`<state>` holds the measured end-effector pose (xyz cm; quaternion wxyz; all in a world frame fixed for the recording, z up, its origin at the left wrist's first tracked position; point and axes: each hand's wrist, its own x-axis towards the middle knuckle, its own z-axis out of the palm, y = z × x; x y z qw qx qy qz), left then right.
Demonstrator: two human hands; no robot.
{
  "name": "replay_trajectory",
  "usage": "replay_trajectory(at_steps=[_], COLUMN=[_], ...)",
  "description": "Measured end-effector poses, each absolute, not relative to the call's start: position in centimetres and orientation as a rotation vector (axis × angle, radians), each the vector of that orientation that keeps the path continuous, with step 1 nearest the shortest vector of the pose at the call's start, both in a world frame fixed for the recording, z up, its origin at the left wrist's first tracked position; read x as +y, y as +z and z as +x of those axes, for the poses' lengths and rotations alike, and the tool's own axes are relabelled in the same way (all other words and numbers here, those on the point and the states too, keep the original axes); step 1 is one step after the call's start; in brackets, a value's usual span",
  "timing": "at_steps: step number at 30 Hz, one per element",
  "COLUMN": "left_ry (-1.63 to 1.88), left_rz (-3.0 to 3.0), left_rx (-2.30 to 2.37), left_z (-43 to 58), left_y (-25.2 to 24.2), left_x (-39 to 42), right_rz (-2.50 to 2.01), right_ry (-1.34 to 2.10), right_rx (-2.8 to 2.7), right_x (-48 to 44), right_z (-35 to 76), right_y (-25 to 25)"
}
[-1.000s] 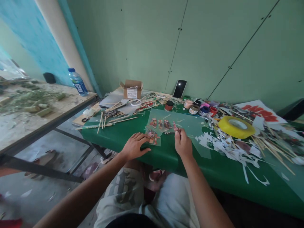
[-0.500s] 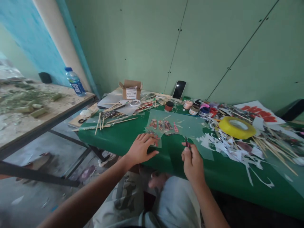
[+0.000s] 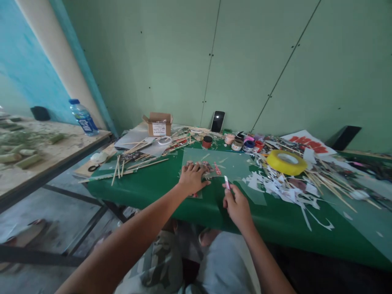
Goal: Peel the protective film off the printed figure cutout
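My left hand (image 3: 192, 179) lies spread, palm down, over small red-and-dark patterned pieces on a clear sheet (image 3: 235, 163). It hides most of them. A red patterned strip (image 3: 217, 170) shows just right of its fingers. My right hand (image 3: 237, 204) is closed around a slim craft knife (image 3: 227, 183) with a pinkish handle, its pale blade tip pointing up and away from me. The blade is held near the sheet's front edge; whether it touches anything I cannot tell.
White paper scraps (image 3: 275, 188) and thin wooden sticks (image 3: 330, 190) crowd the right, beside a yellow tape roll (image 3: 274, 164). Paint jars (image 3: 237, 145), a phone (image 3: 217, 121) and a cardboard box (image 3: 159, 125) stand at the back. A water bottle (image 3: 84, 118) stands on the left table.
My left hand has moved forward onto the patterned pieces. The craft knife has turned in my right hand, so its blade now shows bright. The view has shifted rightward.
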<state>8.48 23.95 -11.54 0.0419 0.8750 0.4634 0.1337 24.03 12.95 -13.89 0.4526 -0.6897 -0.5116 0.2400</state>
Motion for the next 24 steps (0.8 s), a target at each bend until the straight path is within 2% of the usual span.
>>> replay_trajectory(at_steps=[12, 24], left_ry=[0.709, 0.77], left_rz=[2.542, 2.215], left_rx=[1.613, 1.982], left_z=[7.6, 7.5], left_y=[-11.7, -11.8], left_x=[22.5, 22.4], right_rz=[-1.67, -1.656], right_ry=[0.77, 0.799], right_rx=[-1.175, -1.108], right_x=[13.5, 13.2], right_z=[23.8, 23.6], right_y=[-13.4, -13.7])
